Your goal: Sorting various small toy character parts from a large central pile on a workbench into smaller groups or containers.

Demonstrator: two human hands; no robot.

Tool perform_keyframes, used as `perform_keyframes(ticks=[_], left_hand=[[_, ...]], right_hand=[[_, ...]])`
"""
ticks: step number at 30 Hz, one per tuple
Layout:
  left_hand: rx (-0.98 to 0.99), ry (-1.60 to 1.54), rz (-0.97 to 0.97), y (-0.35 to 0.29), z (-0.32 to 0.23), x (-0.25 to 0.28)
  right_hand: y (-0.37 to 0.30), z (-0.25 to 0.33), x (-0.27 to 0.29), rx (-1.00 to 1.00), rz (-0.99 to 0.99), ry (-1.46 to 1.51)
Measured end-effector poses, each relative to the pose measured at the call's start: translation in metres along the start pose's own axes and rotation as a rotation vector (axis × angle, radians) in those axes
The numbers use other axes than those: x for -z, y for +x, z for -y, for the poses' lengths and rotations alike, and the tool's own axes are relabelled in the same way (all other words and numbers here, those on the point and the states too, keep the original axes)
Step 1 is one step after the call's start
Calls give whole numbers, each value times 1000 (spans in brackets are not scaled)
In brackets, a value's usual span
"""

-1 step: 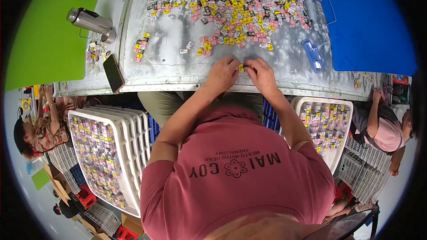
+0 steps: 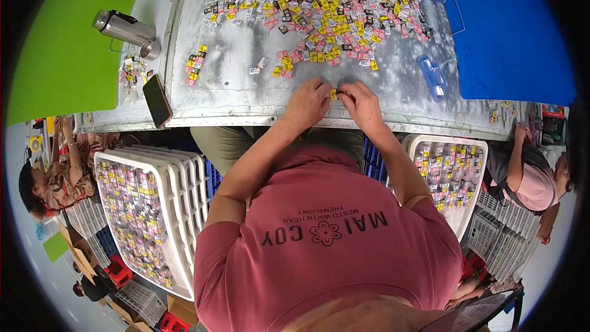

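Near the front edge of the metal-topped table [image 2: 239, 95], my left hand [image 2: 309, 103] and my right hand [image 2: 364, 107] meet fingertip to fingertip. Pinched between them is a small yellow and black tile [image 2: 334, 94]; whether it is one piece or several joined is too small to tell. Just beyond my left fingers lies a little cluster of yellow and pink tiles [image 2: 284, 66]. Farther back spreads a large loose heap of pink, yellow, black and white tiles [image 2: 332, 12]. A short joined strip of tiles [image 2: 195, 64] rests to the left, and two white tiles [image 2: 259, 66] lie between.
On the left stand a steel flask [image 2: 126, 27], its cup [image 2: 149, 50] and a phone [image 2: 157, 101]. A clear blue plastic case [image 2: 432, 78] lies right. White trays of tiles [image 2: 132, 221] flank me, with another tray [image 2: 448, 172] at right. Co-workers sit on both sides.
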State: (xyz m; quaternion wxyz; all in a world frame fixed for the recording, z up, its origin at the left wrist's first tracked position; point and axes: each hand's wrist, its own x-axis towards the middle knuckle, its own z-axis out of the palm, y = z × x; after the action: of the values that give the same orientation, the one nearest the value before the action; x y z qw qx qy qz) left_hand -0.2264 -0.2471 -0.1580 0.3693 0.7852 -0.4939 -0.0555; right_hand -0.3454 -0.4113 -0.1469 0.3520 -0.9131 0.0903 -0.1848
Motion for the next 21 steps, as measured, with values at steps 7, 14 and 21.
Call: perform_keyframes(ticks=[7,14,21], left_hand=[[-5,-25,19,-1,-4,7],[-12,-44,14,0,-3,6],[-14,-62,-45,-3,1,2]], right_hand=[[-3,4,6,-39,53,88],[-2,-3,11,-47,127,110],[-3,-6,4,158,54,-30]])
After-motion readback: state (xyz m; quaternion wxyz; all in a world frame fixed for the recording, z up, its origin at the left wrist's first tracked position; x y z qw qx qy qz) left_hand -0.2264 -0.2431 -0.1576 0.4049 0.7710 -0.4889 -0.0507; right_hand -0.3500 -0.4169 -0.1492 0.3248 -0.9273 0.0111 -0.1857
